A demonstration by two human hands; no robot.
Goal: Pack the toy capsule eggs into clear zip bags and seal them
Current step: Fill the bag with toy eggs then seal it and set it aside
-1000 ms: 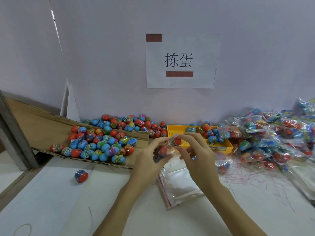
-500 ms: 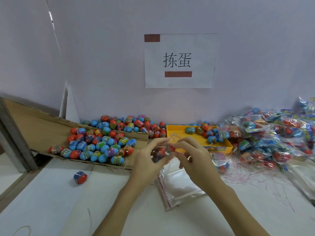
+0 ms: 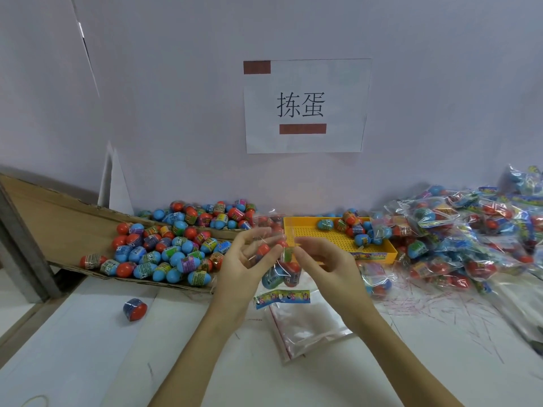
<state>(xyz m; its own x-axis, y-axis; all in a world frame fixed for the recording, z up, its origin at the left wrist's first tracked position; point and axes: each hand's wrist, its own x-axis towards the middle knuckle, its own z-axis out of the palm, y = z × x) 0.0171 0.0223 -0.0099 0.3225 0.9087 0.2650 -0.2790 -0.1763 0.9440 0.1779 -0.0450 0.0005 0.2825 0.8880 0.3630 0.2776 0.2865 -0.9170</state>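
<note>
Right now your two hands meet above the white table (image 3: 88, 348), holding a clear zip bag (image 3: 279, 268) between them, its body hanging below your fingers with several capsule eggs visible inside and a colourful printed strip across its lower edge. Your left hand (image 3: 244, 268) has its thumb and fingertips pinched on the bag's top edge, with the other fingers spread and slightly blurred. Your right hand (image 3: 326, 262) pinches the same top edge from the other side, fingers curled inward. Beneath your hands, a stack of empty zip bags (image 3: 305, 327) lies flat on the table, just under your right wrist. To your left, a cardboard sheet (image 3: 58, 218) slopes down from the wall, and a heap of loose capsule eggs (image 3: 164, 251), mostly blue and red-orange with printed bands, rests on its lower end and runs along the wall behind it. One stray egg (image 3: 134, 309), dark blue and red, sits alone on the table in front of the cardboard, well apart from the heap. Behind your right hand, a yellow perforated tray (image 3: 326, 233) holds a few more eggs at its far right corner. Further right, a large pile of filled bags (image 3: 470, 236) spreads across the table to the frame's edge, with thin pinkish strips scattered on the surface before it. On the wall above hangs a paper sign (image 3: 305, 105) with two Chinese characters.
</note>
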